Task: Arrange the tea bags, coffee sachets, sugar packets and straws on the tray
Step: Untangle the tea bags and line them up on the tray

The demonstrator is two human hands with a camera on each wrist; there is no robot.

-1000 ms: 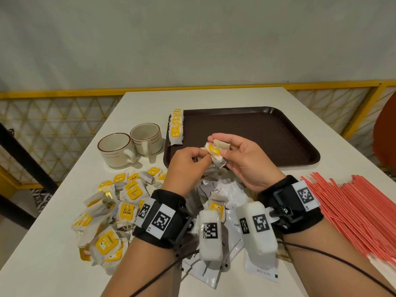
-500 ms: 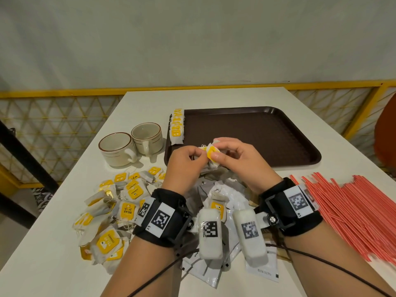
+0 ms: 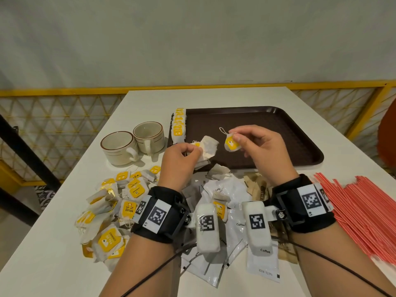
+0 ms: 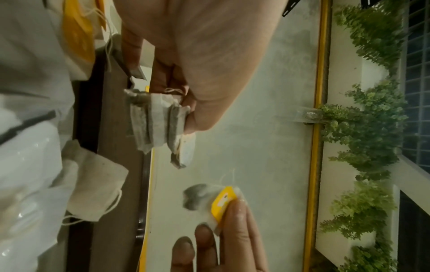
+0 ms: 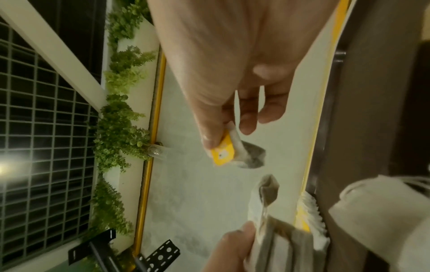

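Observation:
My left hand (image 3: pixel 188 150) grips a small bunch of tea bags (image 3: pixel 207 146) over the near left corner of the dark brown tray (image 3: pixel 300 133); the bunch (image 4: pixel 158 121) shows edge-on in the left wrist view. My right hand (image 3: pixel 237 136) pinches a single tea bag with a yellow tag (image 3: pixel 231 143), held apart to the right above the tray (image 5: pixel 224 152). A row of tea bags (image 3: pixel 179 125) lines the tray's left edge. Loose tea bags (image 3: pixel 111 213) lie in a heap on the table at left. White coffee sachets (image 3: pixel 262 260) lie under my wrists, brown sugar packets (image 3: pixel 256 187) beside them, red straws (image 3: pixel 364 211) at right.
Two beige cups (image 3: pixel 132 144) stand left of the tray. The white table (image 3: pixel 53 254) ends at a yellow railing (image 3: pixel 64 92) behind and at left. One loose tea bag (image 3: pixel 218 171) lies just in front of the tray.
My hands were together on the tea bags; now they have drawn apart, the right hand carrying one tagged tea bag to the right, the left keeping the bunch.

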